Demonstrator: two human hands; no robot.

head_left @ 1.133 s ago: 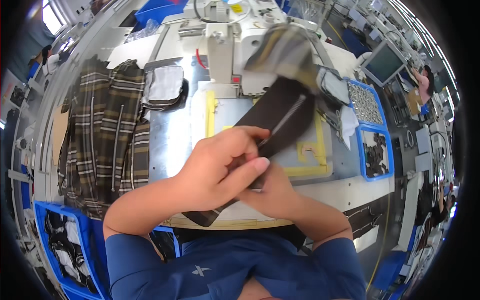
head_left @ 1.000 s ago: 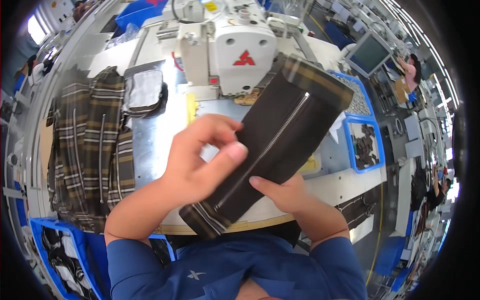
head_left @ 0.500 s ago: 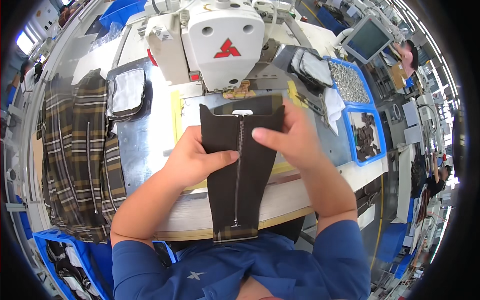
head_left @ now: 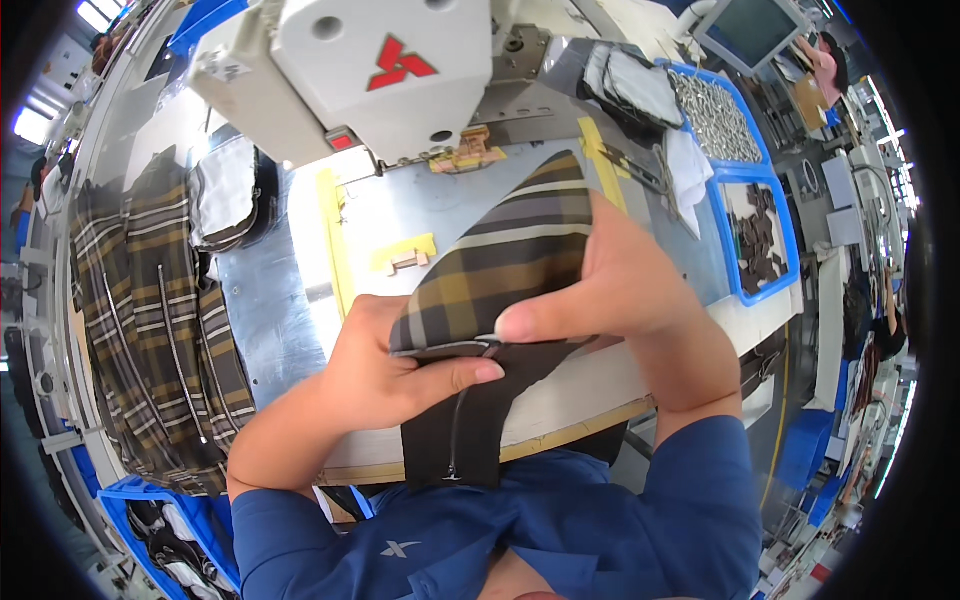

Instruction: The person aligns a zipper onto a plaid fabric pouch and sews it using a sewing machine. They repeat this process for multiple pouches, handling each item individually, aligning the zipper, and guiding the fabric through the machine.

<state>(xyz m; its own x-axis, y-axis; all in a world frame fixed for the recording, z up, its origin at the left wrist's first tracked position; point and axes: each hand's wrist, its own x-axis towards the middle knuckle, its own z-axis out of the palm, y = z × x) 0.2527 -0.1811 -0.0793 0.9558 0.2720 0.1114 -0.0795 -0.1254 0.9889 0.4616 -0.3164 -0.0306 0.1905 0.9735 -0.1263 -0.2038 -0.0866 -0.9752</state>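
Observation:
A long dark brown fabric piece (head_left: pixel 430 440) with a metal zipper hangs over the table's front edge. Its upper part shows as a folded plaid flap (head_left: pixel 500 260) in olive, black and white. My left hand (head_left: pixel 385 375) grips the piece at the fold from the left, thumb lying across the dark cloth just under the plaid edge. My right hand (head_left: pixel 600 285) is closed on the same piece from the right, thumb pressing the plaid edge beside the zipper. Both hands are in front of the white sewing machine head (head_left: pixel 380 100), over the metal plate (head_left: pixel 260 330) with yellow tape strips (head_left: pixel 330 250).
Plaid pieces with zippers (head_left: pixel 140 340) lie at left beside a white pocket stack (head_left: pixel 220 200). Another stack (head_left: pixel 630 90) sits behind at right, near blue trays of metal parts (head_left: pixel 715 115) and dark bits (head_left: pixel 755 235). A monitor (head_left: pixel 745 30), a co-worker (head_left: pixel 830 65) and a lower-left bin (head_left: pixel 160 540) show.
The fabric has gone from slanted, to upright with zipper showing, to folded with plaid side up at the top. My right thumb has moved down onto the fold; my left hand slightly lower.

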